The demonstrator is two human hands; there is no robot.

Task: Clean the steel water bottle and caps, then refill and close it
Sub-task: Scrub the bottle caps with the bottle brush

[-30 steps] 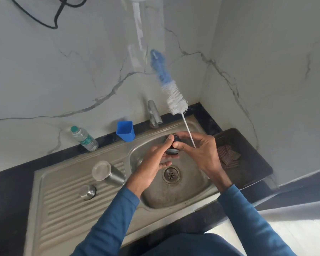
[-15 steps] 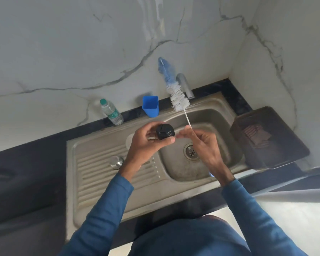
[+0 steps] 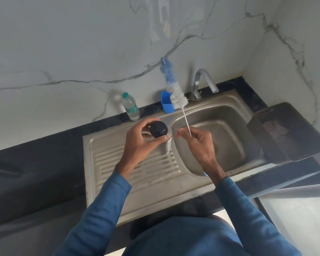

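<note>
The left grip point(image 3: 142, 145) curls its fingers round the black cap point(image 3: 158, 130), held over the mouth of the steel bottle point(image 3: 167, 146), which stands on the drainboard point(image 3: 146, 178) at the left edge of the basin point(image 3: 229, 137). The right grip point(image 3: 201, 145) pinches the wire stem of the bottle brush point(image 3: 177, 98), bristles up. A plastic water bottle point(image 3: 130, 107) and a blue cup point(image 3: 165, 106) stand at the back edge of the counter point(image 3: 44, 154).

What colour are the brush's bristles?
The brush bristles are blue toward the tip and white nearer the wire handle, as the head view shows.
</note>
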